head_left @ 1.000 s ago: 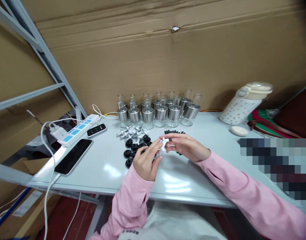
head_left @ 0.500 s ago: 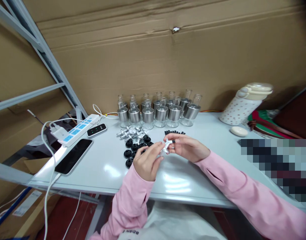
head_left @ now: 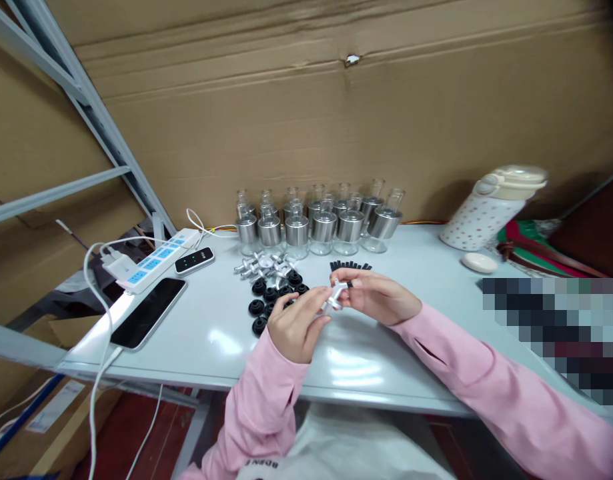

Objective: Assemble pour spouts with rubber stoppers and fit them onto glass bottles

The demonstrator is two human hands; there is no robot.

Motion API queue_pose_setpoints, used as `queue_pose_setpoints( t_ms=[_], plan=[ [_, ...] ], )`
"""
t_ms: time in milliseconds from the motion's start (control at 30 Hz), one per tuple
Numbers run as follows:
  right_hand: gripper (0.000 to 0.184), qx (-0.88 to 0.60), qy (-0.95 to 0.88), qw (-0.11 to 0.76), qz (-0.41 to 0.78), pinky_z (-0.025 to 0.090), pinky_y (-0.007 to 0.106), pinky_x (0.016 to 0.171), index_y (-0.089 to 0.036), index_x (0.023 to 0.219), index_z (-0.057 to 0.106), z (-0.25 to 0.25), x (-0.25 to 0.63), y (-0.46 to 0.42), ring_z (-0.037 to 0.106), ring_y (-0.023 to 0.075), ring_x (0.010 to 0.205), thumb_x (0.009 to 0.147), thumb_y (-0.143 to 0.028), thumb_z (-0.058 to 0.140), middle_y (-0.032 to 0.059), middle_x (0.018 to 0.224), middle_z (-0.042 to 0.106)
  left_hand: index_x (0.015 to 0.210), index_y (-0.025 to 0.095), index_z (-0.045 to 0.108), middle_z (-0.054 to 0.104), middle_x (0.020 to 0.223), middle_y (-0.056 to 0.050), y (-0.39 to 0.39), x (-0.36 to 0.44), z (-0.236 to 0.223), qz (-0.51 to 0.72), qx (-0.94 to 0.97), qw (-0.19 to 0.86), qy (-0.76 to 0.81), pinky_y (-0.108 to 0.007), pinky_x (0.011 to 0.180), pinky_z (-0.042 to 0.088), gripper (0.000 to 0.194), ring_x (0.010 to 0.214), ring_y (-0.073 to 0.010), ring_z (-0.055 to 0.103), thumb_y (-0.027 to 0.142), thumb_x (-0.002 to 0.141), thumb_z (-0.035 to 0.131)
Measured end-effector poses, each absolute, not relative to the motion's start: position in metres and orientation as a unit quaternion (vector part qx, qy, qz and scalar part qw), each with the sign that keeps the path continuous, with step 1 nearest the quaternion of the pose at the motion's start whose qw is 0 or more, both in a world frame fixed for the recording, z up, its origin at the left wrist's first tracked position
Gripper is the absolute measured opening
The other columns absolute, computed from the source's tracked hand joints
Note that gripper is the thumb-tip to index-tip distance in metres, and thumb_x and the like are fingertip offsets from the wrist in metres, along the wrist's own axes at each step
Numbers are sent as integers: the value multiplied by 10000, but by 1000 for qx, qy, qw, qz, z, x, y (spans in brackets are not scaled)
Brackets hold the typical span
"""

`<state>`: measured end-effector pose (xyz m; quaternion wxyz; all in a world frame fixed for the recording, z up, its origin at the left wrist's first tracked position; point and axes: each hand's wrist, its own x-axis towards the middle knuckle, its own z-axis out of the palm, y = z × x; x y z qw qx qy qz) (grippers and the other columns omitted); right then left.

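Both hands meet above the table around a silver pourer spout (head_left: 339, 289) with a short black piece at its right end. My left hand (head_left: 297, 325) is closed on the spout's lower left side, its fingers partly covering it. The fingers of my right hand (head_left: 376, 293) pinch the end with the black piece. Just left of my left hand lie several black ringed stoppers (head_left: 257, 307). Behind these is a heap of silver spouts (head_left: 264, 267). A row of small black tubes (head_left: 350, 265) lies just beyond my right hand.
Several glass bottles with metal sleeves (head_left: 297, 230) stand along the cardboard wall (head_left: 306, 120). On the left are a power strip (head_left: 161, 257), a small black device (head_left: 195, 260) and a phone (head_left: 149, 313) with cables. A dotted flask (head_left: 486, 210) and a white oval object (head_left: 479, 263) are at right.
The spout has shifted slightly to the right and turned a little between my fingers. Both hands stay in almost the same place, and the things on the table have not moved.
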<state>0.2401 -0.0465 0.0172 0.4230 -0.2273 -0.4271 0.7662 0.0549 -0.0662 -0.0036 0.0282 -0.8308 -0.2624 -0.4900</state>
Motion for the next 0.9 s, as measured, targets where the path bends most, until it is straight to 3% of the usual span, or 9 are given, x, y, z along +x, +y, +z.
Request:
queue_pose_setpoints(
  t_ms=[900],
  plan=[
    [216, -267, -462, 449, 717, 421, 287, 661, -142, 822, 589, 21, 234, -51, 527, 124, 665, 654, -259, 658, 23, 730, 556, 1183, 164, 472, 661, 1059, -74, -63, 51, -12, -469, -838, 17, -277, -266, 826, 425, 322, 723, -101, 661, 199, 862, 470]
  ],
)
